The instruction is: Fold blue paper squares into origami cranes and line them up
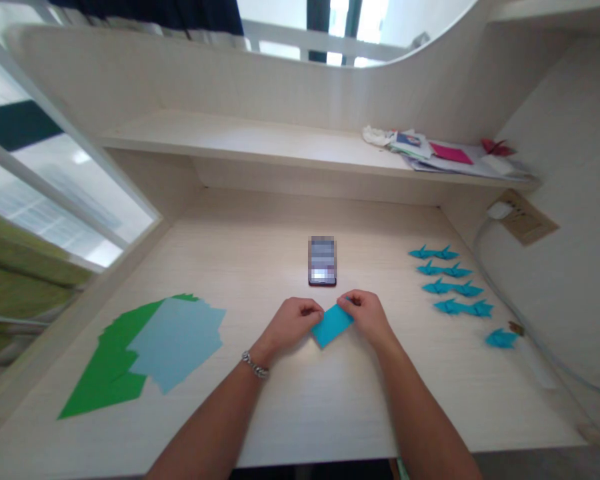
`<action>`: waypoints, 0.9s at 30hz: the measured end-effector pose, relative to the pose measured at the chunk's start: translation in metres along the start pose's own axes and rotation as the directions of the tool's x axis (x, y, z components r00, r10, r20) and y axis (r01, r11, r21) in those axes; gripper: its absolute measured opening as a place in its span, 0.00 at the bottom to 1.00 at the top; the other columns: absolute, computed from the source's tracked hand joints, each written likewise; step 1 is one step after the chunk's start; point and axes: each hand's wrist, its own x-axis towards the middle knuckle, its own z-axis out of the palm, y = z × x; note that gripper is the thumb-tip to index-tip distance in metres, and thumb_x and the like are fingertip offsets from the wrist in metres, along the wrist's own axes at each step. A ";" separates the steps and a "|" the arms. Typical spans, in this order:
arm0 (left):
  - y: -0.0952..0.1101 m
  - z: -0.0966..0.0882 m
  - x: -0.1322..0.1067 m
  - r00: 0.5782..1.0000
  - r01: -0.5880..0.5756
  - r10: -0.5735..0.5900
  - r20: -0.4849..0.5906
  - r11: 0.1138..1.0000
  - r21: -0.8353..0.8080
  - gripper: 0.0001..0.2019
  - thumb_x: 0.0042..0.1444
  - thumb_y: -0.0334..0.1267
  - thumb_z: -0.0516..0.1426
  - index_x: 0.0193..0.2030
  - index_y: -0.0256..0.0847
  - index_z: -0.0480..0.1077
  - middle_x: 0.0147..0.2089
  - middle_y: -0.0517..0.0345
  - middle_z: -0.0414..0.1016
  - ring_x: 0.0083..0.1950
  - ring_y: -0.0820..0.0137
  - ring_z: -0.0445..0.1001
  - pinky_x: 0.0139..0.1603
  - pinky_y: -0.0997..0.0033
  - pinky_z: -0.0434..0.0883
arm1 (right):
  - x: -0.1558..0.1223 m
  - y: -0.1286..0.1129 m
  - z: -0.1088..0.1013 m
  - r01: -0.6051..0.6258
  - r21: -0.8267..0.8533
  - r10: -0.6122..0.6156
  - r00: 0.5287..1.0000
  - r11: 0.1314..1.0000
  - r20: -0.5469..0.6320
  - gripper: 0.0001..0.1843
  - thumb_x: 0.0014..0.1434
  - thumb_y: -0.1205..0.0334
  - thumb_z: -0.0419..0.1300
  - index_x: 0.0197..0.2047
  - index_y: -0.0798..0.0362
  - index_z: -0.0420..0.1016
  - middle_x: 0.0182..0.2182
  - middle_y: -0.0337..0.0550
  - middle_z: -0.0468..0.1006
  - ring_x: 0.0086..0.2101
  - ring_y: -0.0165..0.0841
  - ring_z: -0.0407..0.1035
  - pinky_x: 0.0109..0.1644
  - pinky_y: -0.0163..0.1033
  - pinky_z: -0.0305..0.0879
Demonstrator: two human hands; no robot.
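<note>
A folded piece of blue paper [332, 327] lies tilted between my two hands, just above or on the desk; which of the two I cannot tell. My left hand [295, 319] pinches its left corner, thumb and fingers together. At the upper right corner, my right hand [366, 312] pinches the same paper. A phone [323, 260] with a lit, blurred screen lies just beyond the hands. Folded blue paper cranes [453, 287] stand in rows on the right, with a single blue crane [501, 339] nearer to me.
Fanned light blue sheets [180, 340] overlap green sheets [113, 373] on the left. A shelf [260, 137] runs along the back, bearing papers [415, 145] and a red folded flower [498, 147]. A cable [510, 293] hangs from a wall socket [530, 217] at right.
</note>
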 end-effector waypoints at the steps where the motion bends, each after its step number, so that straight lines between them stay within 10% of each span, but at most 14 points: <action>1: -0.001 -0.002 0.000 1.000 0.009 -0.009 0.010 1.000 0.007 0.10 0.50 0.35 0.53 0.29 0.36 0.76 0.25 0.58 0.75 0.28 0.71 0.70 0.29 0.74 0.64 | 0.002 0.001 -0.005 -0.016 0.041 0.018 0.999 0.999 -0.045 0.14 0.45 0.53 0.65 0.28 0.57 0.77 0.23 0.41 0.76 0.25 0.31 0.66 0.29 0.35 0.60; 8: -0.006 -0.014 0.003 0.993 0.043 -0.050 -0.109 0.997 -0.062 0.08 0.50 0.35 0.54 0.31 0.36 0.74 0.25 0.58 0.74 0.28 0.71 0.71 0.31 0.74 0.66 | 0.009 0.006 -0.029 -0.027 0.145 0.055 0.980 0.989 -0.193 0.17 0.43 0.50 0.66 0.29 0.57 0.78 0.20 0.40 0.75 0.22 0.30 0.64 0.26 0.35 0.58; 14: -0.002 0.007 0.004 0.999 0.047 -0.053 -0.010 0.951 -0.307 0.13 0.50 0.40 0.59 0.39 0.34 0.75 0.34 0.51 0.78 0.34 0.69 0.74 0.34 0.71 0.69 | -0.002 -0.004 0.002 -0.016 0.113 0.010 0.999 0.993 0.051 0.14 0.45 0.54 0.66 0.29 0.57 0.78 0.23 0.42 0.77 0.25 0.32 0.68 0.29 0.36 0.62; 27: -0.002 0.004 0.004 0.985 0.117 -0.158 -0.070 0.907 -0.404 0.12 0.48 0.40 0.61 0.37 0.34 0.75 0.31 0.52 0.78 0.29 0.71 0.73 0.29 0.74 0.67 | -0.010 -0.014 0.006 -0.148 0.186 0.112 0.975 0.971 0.192 0.16 0.41 0.56 0.68 0.32 0.57 0.78 0.22 0.42 0.77 0.23 0.30 0.70 0.29 0.36 0.66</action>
